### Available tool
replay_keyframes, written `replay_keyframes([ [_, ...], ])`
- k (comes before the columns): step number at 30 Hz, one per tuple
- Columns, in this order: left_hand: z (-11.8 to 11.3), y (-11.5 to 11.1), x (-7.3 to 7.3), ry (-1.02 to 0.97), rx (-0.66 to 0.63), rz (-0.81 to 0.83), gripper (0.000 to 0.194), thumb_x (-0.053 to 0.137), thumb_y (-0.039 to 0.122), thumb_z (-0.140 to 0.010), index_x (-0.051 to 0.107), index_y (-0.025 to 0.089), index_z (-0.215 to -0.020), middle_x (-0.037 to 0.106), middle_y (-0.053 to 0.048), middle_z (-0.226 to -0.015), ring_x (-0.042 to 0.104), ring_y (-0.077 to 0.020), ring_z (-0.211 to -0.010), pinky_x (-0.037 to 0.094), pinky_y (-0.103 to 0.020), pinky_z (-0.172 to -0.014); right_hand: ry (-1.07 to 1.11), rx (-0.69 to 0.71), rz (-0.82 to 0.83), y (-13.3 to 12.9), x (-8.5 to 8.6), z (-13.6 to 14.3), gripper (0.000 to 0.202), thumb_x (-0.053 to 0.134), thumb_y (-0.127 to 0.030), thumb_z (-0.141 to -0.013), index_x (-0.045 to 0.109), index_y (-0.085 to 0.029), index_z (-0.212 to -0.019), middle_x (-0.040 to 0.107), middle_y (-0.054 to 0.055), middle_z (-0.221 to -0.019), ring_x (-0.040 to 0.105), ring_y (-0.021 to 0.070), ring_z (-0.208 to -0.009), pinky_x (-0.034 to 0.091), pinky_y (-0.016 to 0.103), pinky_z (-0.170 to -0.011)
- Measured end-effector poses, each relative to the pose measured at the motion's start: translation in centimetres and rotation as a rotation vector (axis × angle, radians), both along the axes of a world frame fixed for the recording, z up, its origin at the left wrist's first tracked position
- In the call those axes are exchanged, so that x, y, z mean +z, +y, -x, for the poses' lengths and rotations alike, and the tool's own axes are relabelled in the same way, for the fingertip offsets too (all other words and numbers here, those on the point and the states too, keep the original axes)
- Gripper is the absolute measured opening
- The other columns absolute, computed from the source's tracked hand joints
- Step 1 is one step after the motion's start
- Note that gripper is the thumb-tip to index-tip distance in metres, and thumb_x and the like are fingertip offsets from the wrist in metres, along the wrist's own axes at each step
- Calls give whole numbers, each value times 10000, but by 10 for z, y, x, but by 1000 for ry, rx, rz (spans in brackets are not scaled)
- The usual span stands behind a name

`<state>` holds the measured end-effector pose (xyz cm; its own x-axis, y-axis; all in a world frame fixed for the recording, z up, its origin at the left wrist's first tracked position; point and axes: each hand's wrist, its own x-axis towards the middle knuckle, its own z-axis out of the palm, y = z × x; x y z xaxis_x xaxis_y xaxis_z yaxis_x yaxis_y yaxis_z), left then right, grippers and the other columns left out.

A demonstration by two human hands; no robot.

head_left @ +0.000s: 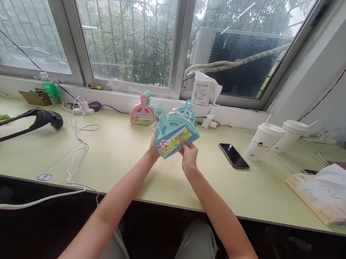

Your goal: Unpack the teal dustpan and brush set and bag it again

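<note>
A seated person's two bare arms are reaching forward from the bottom of the view, over their lap, toward a pale green tabletop (114, 168). Both hands are holding up a small teal dustpan and brush set (174, 133), wrapped in clear plastic with a colourful label, just above the tabletop near its middle. The right hand (189, 155) is pinching the lower right edge of the pack, fingers closed on the wrapper. The left hand (153, 147) is mostly hidden behind the pack, apparently gripping its lower left side; how far its fingers are curled cannot be told. To handle the pack well, it seems wise to be keeping both grips on the firm plastic edge rather than the loose film, which could slip or tear. Beyond the hands, more packs are standing against the wall under the window: a pink dustpan set (143, 112) and another teal set (186, 111). To the right are lying a dark phone (233, 155) and two white lidded paper cups (265, 141), and a paper bag (333, 194). To the left, a white cable (78, 149) is trailing past a black headset (12, 126).
</note>
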<state>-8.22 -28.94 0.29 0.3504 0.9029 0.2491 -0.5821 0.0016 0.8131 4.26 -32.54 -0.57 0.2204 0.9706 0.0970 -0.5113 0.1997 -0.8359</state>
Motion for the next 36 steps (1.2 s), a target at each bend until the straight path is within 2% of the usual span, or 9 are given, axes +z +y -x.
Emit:
replay_keyframes([
  [4, -48, -2, -2, -76, 17, 20, 564, 350, 558, -891, 555, 201, -1277, 576, -88, -1364, 518, -265, -1270, 462, -455, -1010, 41, -94, -53, 6, 5, -17, 330, 768, -368, -665, 660, -194, -924, 736, 65, -968, 689, 232, -945, 610, 384, -811],
  [7, -71, 2, -3, -36, -28, 55, 547, 371, 543, -881, 565, 189, -1252, 572, -105, -1365, 532, -269, -1253, 483, -451, -977, 49, -149, -40, 14, 6, -33, 325, 725, -382, -697, 653, -202, -958, 727, 78, -1004, 680, 235, -999, 602, 376, -843],
  [9, -75, 6, -4, -16, -19, 74, 591, 365, 591, -876, 562, 176, -1249, 592, -122, -1335, 541, -285, -1240, 491, -454, -956, 54, -168, -28, 19, 5, -39, 337, 701, -398, -719, 649, -203, -988, 722, 87, -1027, 674, 234, -1021, 600, 369, -848],
  [14, -51, 15, -6, 50, 106, 38, 759, 372, 771, -808, 574, 171, -1228, 678, -139, -1165, 577, -320, -1180, 497, -450, -932, 121, -175, 40, 23, 0, -42, 326, 694, -349, -745, 648, -211, -1036, 721, 67, -1022, 680, 204, -1002, 593, 343, -867],
  [16, -39, 15, -8, 154, 104, 1, 658, 519, 685, -800, 582, 169, -1203, 691, -124, -1125, 601, -299, -1146, 489, -426, -947, 157, -171, 67, 24, -2, -41, 324, 699, -317, -747, 642, -215, -1049, 723, 56, -1007, 684, 193, -984, 588, 339, -878],
  [18, -31, 13, -10, 268, 99, -29, 538, 681, 496, -760, 581, 173, -1178, 695, -101, -1113, 622, -264, -1112, 479, -395, -961, 177, -156, 77, 26, -4, -42, 315, 698, -293, -751, 636, -215, -1050, 724, 50, -1003, 687, 187, -972, 586, 339, -880],
  [21, -24, 10, -16, 332, 156, -29, 494, 747, 301, -691, 567, 183, -1136, 694, -71, -1114, 637, -224, -1074, 482, -360, -947, 157, -89, 52, 30, -9, -42, 267, 687, -270, -762, 631, -219, -1017, 728, 37, -978, 692, 179, -961, 586, 339, -881],
  [26, -15, 5, -22, 306, 260, 0, 474, 728, 289, -681, 563, 188, -1113, 677, -59, -1135, 636, -207, -1045, 501, -331, -891, 74, 101, 19, 38, -17, -41, 158, 668, -201, -757, 612, -208, -905, 730, 19, -939, 702, 158, -923, 572, 337, -917],
  [36, -7, 0, -23, 363, 224, -52, 558, 744, 334, -674, 524, 222, -1175, 649, -67, -1180, 632, -233, -1025, 548, -401, -831, 30, 115, -19, 37, -25, -41, 166, 639, -123, -751, 597, -200, -892, 728, 18, -968, 695, 158, -964, 547, 353, -968],
])
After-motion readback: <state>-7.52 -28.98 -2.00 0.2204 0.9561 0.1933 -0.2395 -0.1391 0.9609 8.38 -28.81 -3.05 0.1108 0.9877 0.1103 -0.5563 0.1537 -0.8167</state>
